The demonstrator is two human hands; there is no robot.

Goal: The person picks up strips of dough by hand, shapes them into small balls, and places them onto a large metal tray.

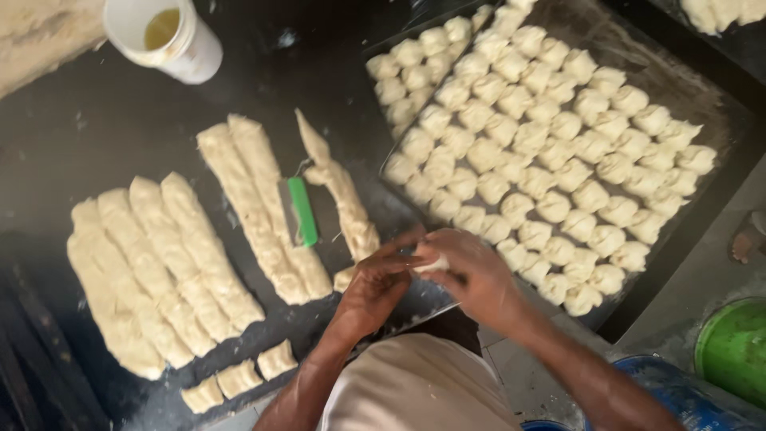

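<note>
Both hands meet at near centre, just above the near edge of the dark tabletop [104, 128]. The left hand [375, 287] and the right hand [475, 275] together enclose one small dough piece [435, 263]; the fingers of both are curled closed around it, and only a pale sliver shows between them.

Just beyond the right hand lies a dark tray [678, 96], tilted across the right half of the scene and packed with rows of shaped dough balls [542, 144], most touching their neighbours. The held piece sits just beside the tray's near-left edge.

Left of the hands, long dough strips [159, 263] lie side by side on the tabletop in two groups, with one twisted strip [343, 191] nearest the tray. A green-handled scraper [299, 209] rests between the strips. Three cut dough blocks [239, 377] lie at the near-left edge.

At far left stands a white cup [171, 36] containing a yellowish liquid. A green bowl [734, 347] sits at near right, off the tabletop.
</note>
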